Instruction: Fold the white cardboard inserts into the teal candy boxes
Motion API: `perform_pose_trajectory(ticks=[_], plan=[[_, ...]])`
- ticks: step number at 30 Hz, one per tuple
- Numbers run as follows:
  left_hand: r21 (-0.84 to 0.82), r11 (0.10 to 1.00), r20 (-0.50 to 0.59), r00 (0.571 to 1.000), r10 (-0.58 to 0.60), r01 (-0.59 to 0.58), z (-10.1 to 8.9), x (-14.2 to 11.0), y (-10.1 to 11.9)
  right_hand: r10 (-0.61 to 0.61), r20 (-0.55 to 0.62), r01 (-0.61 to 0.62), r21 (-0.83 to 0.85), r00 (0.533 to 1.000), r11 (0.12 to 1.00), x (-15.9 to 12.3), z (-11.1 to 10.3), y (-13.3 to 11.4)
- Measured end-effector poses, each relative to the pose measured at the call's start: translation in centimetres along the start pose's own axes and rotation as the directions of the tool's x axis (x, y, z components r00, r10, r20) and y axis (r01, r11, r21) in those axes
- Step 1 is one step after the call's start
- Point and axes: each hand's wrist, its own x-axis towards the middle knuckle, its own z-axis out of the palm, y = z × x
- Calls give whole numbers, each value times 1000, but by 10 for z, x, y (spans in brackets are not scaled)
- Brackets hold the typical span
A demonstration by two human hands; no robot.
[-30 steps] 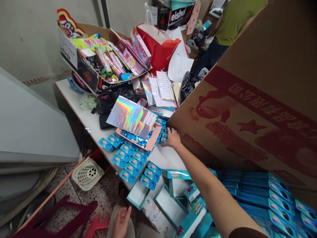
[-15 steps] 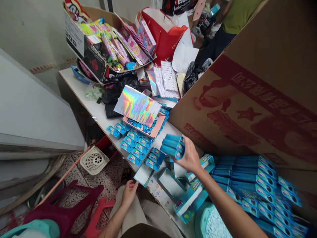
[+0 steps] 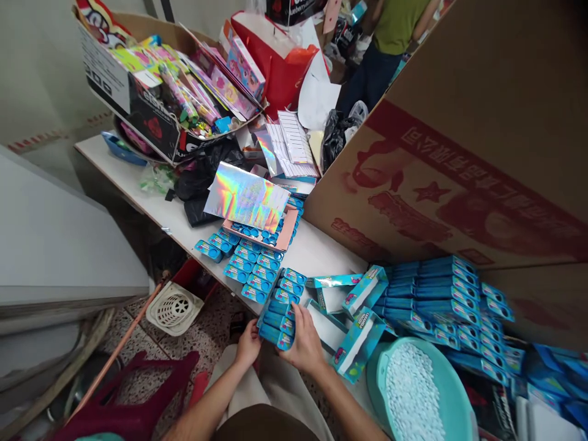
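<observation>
My left hand point(image 3: 248, 344) is closed on the near left edge of a narrow open display box point(image 3: 272, 291) at the table's front edge. My right hand point(image 3: 305, 340) wraps round the right side of a group of small blue candy packs point(image 3: 274, 323), which sit in or just over the near end of that box. Its fingers hide part of them. More blue packs point(image 3: 291, 283) fill the far end of the row. To the left, further candy packs point(image 3: 257, 277) lie in rows on the table.
Open teal display boxes point(image 3: 364, 343) lie to the right, beside a tub of pale pellets point(image 3: 413, 386). Stacked blue packs point(image 3: 441, 294) stand behind, against a large carton point(image 3: 427, 184). A holographic sheet point(image 3: 248, 195) covers a pink box point(image 3: 288, 230). A person point(image 3: 390, 43) stands beyond.
My right hand has brought its candy packs down and left to the display box, which now holds packs where it was bare. My left hand still grips the box edge. The view has shifted.
</observation>
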Motion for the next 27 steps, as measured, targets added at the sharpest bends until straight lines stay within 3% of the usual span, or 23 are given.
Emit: perform_pose_trajectory(ticks=[3, 10, 20, 27], plan=[[-14, 1000, -1, 1000, 0, 0, 1, 0, 0, -1, -50, -1, -44, 999, 999, 10, 5, -5], [-125, 992, 31, 999, -20, 24, 4, 0, 6, 49, -27, -53, -176, 998, 983, 6, 21, -4], [-192, 974, 74, 991, -110, 122, 3, -2, 16, 166, 23, -154, -266, 986, 952, 11, 26, -16], [-142, 960, 152, 964, -220, 242, -1, -25, 19, 142, 12, -130, -339, 990, 932, 8, 52, 2]])
